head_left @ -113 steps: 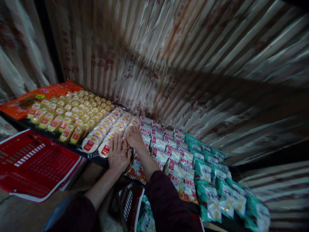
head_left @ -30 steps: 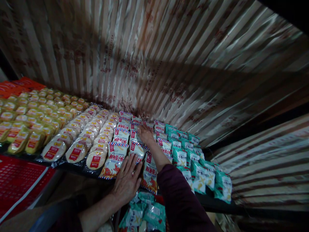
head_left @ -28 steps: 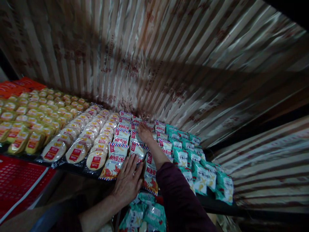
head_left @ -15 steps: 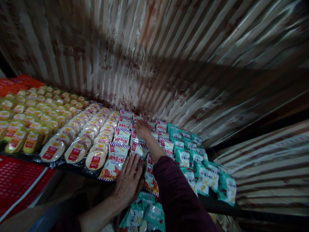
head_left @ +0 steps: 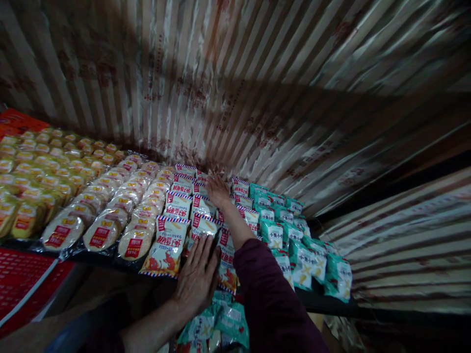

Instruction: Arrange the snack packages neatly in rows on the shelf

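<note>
Red, white and blue snack bags point(head_left: 166, 245) lie in overlapping rows on a dark shelf. My left hand point(head_left: 197, 274) rests flat, fingers stretched out, on the lower part of a front bag point(head_left: 200, 230) in the second row. Farther back, my right hand point(head_left: 218, 190) reaches over the same rows and touches bags near the wall, its fingers stretched forward; the bags under it are partly hidden. My right forearm in a dark purple sleeve point(head_left: 270, 289) covers part of the rows to the right.
Round crackers in clear wrappers point(head_left: 98, 234) and yellow-wrapped cakes point(head_left: 27, 218) fill the left. Green snack bags point(head_left: 303, 260) stand right, with more green bags point(head_left: 231, 321) below the shelf. Striped plastic-covered wall point(head_left: 228, 98) rises behind. A red basket point(head_left: 31, 279) sits low left.
The view has shifted slightly, so the goods sit a little farther left. My right hand has moved slightly back toward the wall. My left hand stays on the front bag.
</note>
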### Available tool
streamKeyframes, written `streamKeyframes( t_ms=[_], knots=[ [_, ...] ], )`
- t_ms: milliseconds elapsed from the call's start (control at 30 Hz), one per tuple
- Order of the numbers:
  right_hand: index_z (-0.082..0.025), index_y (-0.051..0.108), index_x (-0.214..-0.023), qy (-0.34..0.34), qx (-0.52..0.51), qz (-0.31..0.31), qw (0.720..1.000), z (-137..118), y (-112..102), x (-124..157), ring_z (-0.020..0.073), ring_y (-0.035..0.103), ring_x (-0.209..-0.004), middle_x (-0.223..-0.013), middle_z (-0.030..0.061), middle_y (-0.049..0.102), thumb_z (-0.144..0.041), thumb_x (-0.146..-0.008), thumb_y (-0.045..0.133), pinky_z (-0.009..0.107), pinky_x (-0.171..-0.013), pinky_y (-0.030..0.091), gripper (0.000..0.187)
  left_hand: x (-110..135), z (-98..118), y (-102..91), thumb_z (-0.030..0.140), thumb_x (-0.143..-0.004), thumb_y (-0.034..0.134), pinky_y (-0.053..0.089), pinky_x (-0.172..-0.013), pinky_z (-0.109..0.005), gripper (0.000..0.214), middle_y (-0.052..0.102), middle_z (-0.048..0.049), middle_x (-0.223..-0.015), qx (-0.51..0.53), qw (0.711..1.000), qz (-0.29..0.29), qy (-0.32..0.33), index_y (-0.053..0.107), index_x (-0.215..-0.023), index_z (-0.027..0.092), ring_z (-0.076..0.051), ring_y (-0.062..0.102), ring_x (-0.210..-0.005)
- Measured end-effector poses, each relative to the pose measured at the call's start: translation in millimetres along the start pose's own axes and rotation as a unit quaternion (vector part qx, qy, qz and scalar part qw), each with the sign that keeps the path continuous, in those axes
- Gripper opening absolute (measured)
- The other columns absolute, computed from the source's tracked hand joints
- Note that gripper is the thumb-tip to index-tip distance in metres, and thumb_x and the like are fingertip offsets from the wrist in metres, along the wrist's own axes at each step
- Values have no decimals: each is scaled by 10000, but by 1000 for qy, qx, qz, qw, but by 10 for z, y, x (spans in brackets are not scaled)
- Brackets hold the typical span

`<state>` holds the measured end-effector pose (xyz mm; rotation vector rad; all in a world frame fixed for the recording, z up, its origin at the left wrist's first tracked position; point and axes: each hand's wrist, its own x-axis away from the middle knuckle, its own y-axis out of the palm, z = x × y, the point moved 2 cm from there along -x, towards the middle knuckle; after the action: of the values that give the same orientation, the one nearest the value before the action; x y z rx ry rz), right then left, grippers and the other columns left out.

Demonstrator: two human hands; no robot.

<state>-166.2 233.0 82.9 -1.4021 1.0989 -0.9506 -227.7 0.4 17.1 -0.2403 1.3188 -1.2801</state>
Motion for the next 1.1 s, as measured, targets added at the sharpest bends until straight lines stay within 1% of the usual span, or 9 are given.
streamKeyframes(
  t_ms=[167, 333, 467, 533, 633, 767, 900, 1000, 1100],
  knots=[
    [-146, 389, -1434, 22, -3, 47, 999, 451, -153, 424, 190, 269, -1420, -1503, 90, 378, -362, -1002, 137, 381, -1154, 231, 545, -7, 91, -49, 219, -891, 488, 271, -1119, -517, 631, 134, -140, -1575, 8, 1000, -13, 20, 273, -1482, 173, -335, 105, -1445],
    [-98, 451, -1389, 50, -11, 90, 995, 754, -163, 977, 208, 292, -1411, -1466, 134, 422, -388, -996, 138, 401, -1147, 258, 580, 8, 149, -64, 314, -908, 509, 247, -1123, -525, 639, 123, -120, -1580, 22, 999, -34, 37, 260, -1490, 232, -336, 98, -1446],
    [-54, 457, -1379, 66, -68, 148, 984, 747, -70, 1479, 201, 265, -1427, -1475, 172, 397, -413, -994, 128, 390, -1154, 267, 621, 31, 155, -15, 360, -909, 519, 212, -1133, -524, 647, 146, -134, -1573, 13, 999, -36, 37, 265, -1489, 229, -332, 116, -1445],
    [-93, 428, -1405, 72, -116, 172, 976, 673, 10, 1712, 195, 240, -1436, -1506, 149, 353, -429, -996, 144, 407, -1149, 285, 601, 36, 147, 11, 383, -909, 517, 199, -1138, -519, 652, 169, -137, -1568, 4, 999, -35, 36, 267, -1489, 221, -330, 125, -1444],
    [-104, 418, -1411, 65, -164, 202, 963, 523, 148, 1967, 224, 256, -1430, -1510, 156, 343, -441, -992, 224, 458, -1135, 303, 572, 31, 125, 38, 397, -905, 516, 182, -1147, -508, 651, 199, -135, -1561, -14, 999, -37, 31, 286, -1482, 204, -323, 127, -1444],
    [-131, 471, -1372, 23, -127, 240, 962, 374, 299, 2083, 261, 219, -1439, -1538, 150, 283, -412, -970, 355, 513, -1120, 293, 504, 19, 99, 46, 384, -891, 521, 164, -1159, -494, 640, 247, -139, -1545, -33, 998, -43, 18, 331, -1460, 162, -314, 143, -1443],
    [-139, 496, -1344, 22, -67, 257, 964, 351, 401, 2055, 267, 235, -1431, -1513, 167, 331, -367, -971, 364, 546, -1107, 274, 457, 14, 94, 29, 347, -898, 487, 174, -1162, -472, 631, 294, -147, -1526, -37, 998, -40, 10, 318, -1461, 119, -298, 160, -1441],
    [-128, 471, -1359, 29, -35, 269, 962, 325, 417, 2029, 264, 220, -1437, -1502, 176, 349, -352, -977, 361, 554, -1119, 236, 457, 10, 94, 0, 317, -891, 476, 187, -1158, -466, 634, 287, -148, -1529, -28, 999, -33, 12, 303, -1466, 113, -293, 149, -1444],
    [-118, 443, -1381, -5, -22, 274, 961, 232, 365, 1985, 252, 180, -1451, -1499, 163, 362, -325, -980, 359, 535, -1136, 208, 459, 14, 93, -35, 263, -876, 466, 194, -1152, -476, 639, 272, -150, -1534, -19, 999, -28, 7, 288, -1468, 105, -299, 115, -1449]
  ],
)
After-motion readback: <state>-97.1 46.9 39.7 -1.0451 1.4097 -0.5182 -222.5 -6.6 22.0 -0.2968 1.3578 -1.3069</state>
